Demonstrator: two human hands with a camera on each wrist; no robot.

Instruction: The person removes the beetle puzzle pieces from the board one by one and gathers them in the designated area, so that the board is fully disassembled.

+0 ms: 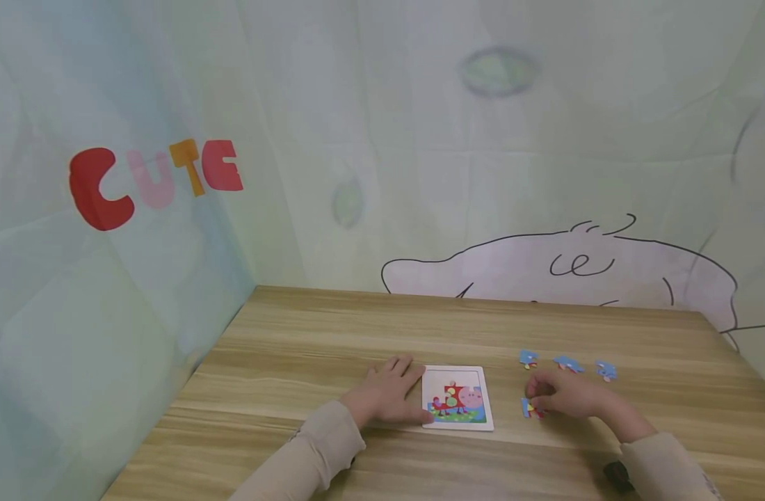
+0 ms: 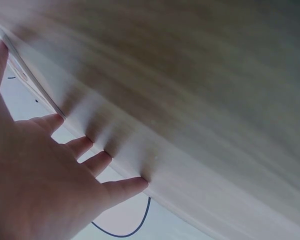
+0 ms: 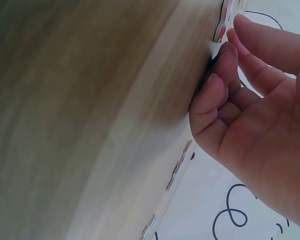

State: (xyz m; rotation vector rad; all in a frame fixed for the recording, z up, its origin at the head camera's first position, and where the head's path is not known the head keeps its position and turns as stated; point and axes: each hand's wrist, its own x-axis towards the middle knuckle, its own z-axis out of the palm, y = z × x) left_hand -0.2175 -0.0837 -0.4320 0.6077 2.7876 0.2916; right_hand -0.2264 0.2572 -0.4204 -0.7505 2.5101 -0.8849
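tray (image 1: 437,381), white-rimmed, lies flat on the tabletop (image 1: 357,320), between my two hands. joined part of the picture (image 1: 460,410) covers its bottom and right: green ground, red body, pink pig face at right. upper left of the tray is pale and bare.

my left hand (image 1: 389,393) is at the tray's left side, fingers spread and grasping nothing. thumb rests at the lower left corner; index tip is at the upper left corner, contact uncertain. left wrist view shows the other fingertips down at the tabletop.

my right hand (image 1: 564,393) is right of the tray, fingers curled, thumb and index at the near piece (image 1: 527,410), which is blue with some red and yellow. the hand covers part of that piece; i cannot tell whether i have it pinched or only touched.

three more pieces sit in a row beyond my right hand, well apart from the tray: left piece (image 1: 528,358), middle piece (image 1: 568,364), right piece (image 1: 605,370). all mostly blue.

dark object (image 1: 618,476) near my right sleeve (image 1: 664,466), mostly hidden. cloth (image 1: 295,104) behind, printed with "cute" at left.
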